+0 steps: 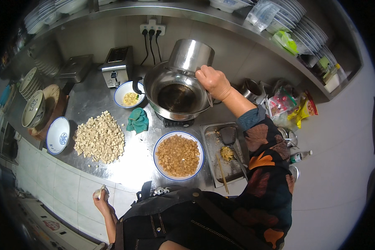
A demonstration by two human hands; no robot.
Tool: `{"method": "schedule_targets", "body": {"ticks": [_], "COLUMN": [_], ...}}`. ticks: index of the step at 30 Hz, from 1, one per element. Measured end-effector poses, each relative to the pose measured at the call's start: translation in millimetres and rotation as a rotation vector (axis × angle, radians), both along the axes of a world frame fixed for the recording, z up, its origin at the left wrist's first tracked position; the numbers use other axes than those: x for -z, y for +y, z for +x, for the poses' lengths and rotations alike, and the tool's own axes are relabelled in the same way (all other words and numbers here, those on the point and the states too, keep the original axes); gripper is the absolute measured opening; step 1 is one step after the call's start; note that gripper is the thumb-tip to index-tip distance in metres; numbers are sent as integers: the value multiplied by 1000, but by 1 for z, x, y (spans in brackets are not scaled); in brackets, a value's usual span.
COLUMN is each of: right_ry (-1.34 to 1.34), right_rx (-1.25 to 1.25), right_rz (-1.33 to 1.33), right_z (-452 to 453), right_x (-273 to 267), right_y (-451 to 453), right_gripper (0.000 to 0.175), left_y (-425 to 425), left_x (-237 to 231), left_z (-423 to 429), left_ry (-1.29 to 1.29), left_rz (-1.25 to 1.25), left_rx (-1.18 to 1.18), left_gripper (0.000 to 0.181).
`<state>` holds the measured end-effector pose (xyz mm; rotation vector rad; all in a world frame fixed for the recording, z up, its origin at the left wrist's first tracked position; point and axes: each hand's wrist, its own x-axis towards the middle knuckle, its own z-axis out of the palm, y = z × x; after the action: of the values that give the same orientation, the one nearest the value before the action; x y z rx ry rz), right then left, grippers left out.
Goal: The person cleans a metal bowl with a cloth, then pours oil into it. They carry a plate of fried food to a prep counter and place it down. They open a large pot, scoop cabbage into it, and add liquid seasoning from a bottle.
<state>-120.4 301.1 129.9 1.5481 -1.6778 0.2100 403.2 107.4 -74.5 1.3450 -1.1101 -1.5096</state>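
My right hand [214, 82] grips the rim or handle side of a steel pot [190, 57], tilted over a large steel wok [154, 78] with dark residue or liquid in its bottom. The wok stands on a black cooktop [176, 122]. Low at the left, beyond the counter's front edge, my left hand [102, 200] is closed around a crumpled whitish cloth or tissue [100, 191]. In front of me a blue-rimmed bowl [178, 156] holds browned cubes. To its left lie a green cloth [137, 120] and a heap of pale cubes [99, 137].
A metal tray [213, 168] with a black spatula [228, 136] and chopsticks [222, 172] lies right of the bowl. A toaster [117, 67], a bowl of chopped ingredients [130, 98], and an empty bowl [58, 134] stand leftward. A plate-laden shelf [187, 12] overhangs the counter.
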Motion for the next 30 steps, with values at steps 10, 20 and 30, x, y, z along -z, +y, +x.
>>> {"method": "schedule_targets", "body": {"ticks": [10, 20, 30], "right_ry": [-513, -1943, -1912], "right_rx": [60, -80, -22], "right_rz": [-313, -1426, -1731], "right_z": [-33, -60, -57], "right_x": [43, 81, 117], "right_y": [3, 61, 194], "right_gripper": [15, 19, 8], "left_y": [5, 10, 24], "left_x": [-2, -9, -12], "left_z": [-6, -30, -103], "left_ry": [-11, -35, -36], "left_rz": [10, 2, 108], "left_rx": [27, 166, 433], "left_gripper": [30, 30, 22]}}
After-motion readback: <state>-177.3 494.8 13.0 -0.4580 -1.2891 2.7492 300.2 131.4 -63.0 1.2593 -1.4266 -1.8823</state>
